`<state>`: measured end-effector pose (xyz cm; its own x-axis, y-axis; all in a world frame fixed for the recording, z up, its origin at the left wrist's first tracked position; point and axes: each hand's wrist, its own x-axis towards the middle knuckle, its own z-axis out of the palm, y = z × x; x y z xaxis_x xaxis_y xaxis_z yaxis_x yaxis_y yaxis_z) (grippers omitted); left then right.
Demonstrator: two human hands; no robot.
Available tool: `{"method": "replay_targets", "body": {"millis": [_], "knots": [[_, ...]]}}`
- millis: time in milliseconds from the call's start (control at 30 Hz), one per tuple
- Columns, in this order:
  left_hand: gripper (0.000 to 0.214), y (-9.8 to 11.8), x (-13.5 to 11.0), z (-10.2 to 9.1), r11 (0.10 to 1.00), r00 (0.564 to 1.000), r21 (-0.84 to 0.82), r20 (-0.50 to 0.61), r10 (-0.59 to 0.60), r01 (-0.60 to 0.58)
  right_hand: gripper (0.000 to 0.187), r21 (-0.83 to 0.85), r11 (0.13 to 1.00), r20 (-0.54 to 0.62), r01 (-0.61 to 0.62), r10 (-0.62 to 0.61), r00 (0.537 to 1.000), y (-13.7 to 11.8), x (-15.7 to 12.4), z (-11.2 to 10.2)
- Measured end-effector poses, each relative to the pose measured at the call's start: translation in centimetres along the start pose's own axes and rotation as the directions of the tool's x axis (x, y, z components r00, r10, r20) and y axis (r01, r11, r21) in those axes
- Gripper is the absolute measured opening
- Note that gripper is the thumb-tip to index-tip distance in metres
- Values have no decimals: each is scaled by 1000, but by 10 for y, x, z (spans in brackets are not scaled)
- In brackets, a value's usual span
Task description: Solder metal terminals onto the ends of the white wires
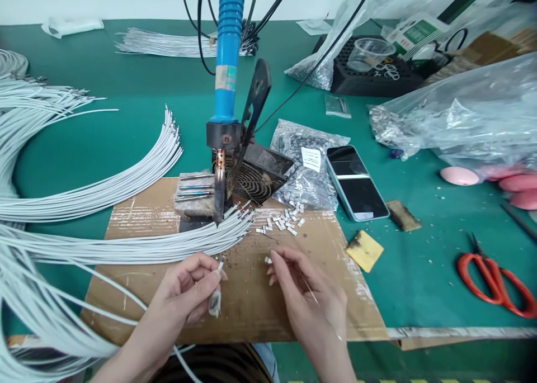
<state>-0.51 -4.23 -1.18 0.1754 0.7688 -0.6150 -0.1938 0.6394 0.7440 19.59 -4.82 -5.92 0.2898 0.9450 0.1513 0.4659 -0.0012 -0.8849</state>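
My left hand (191,288) is closed in a pinch on the end of a white cable (219,266), whose stripped coloured wires point up and right. My right hand (304,293) pinches a small white connector piece (268,259) at its fingertips, with a thin strand of solder wire (312,296) running back across the palm. Both hands hover over a brown cardboard sheet (247,305). Just beyond them stands a blue-handled soldering iron (226,81) clamped upright, tip (218,212) down. A scatter of small white connectors (283,221) lies to the right of the tip.
Bundles of white cables (84,204) fan across the left side. A small fan (255,181), a bag of parts (306,165) and a phone (356,181) sit behind the cardboard. Red scissors (495,279), yellow sponge bits (364,250) and large plastic bags (461,114) lie to the right.
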Motion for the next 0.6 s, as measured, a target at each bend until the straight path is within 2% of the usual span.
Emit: {"method": "replay_targets", "body": {"millis": [100, 167, 333, 433, 467, 533, 600], "knots": [[39, 3, -1, 2, 1000, 1000, 6, -11, -7, 7, 18, 249, 955, 164, -160, 121, 979, -18, -5, 10], [40, 5, -2, 2, 1000, 1000, 1, -12, -12, 12, 18, 332, 917, 226, -221, 150, 963, -24, -6, 15], [38, 0, -1, 3, 1000, 999, -11, -38, 5, -5, 11, 72, 997, 117, 11, -19, 993, -14, -2, 16], [25, -9, -2, 7, 975, 985, 167, -71, 160, -147, 10, 34, 998, 134, 51, -55, 989, -8, 4, 9], [20, -12, -4, 8, 937, 971, 281, -52, 233, -209, 10, 32, 998, 144, 58, -62, 988, -8, 5, 5], [14, -16, -7, 12, 805, 937, 491, 78, 341, -334, 15, 34, 998, 161, 60, -65, 985, -10, 7, -1], [15, -17, -10, 13, 692, 903, 581, 249, 349, -428, 25, 109, 994, 198, -4, -18, 980, -14, 7, -6]]}}
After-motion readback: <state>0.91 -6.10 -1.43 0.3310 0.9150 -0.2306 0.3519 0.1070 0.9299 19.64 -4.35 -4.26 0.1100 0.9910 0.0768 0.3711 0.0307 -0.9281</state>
